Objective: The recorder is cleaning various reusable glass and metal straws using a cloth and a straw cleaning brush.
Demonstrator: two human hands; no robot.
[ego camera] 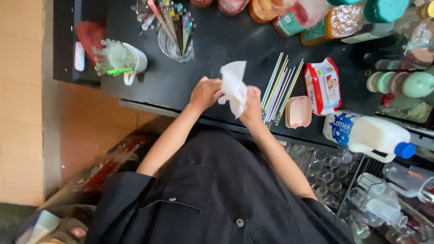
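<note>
My left hand and my right hand are both closed on a white wet wipe, held between them just above the front edge of the black counter. The wipe is crumpled and stands up from my fingers. A row of several thin coloured straws lies flat on the counter just right of my right hand. Beside the straws sit a small pink lid-like box and a red and white wipes pack.
A glass of long sticks and a white mug of clear tubes stand at the left. A white milk jug with a blue cap lies at the right. Jars and bottles line the back. Glasses fill a rack below.
</note>
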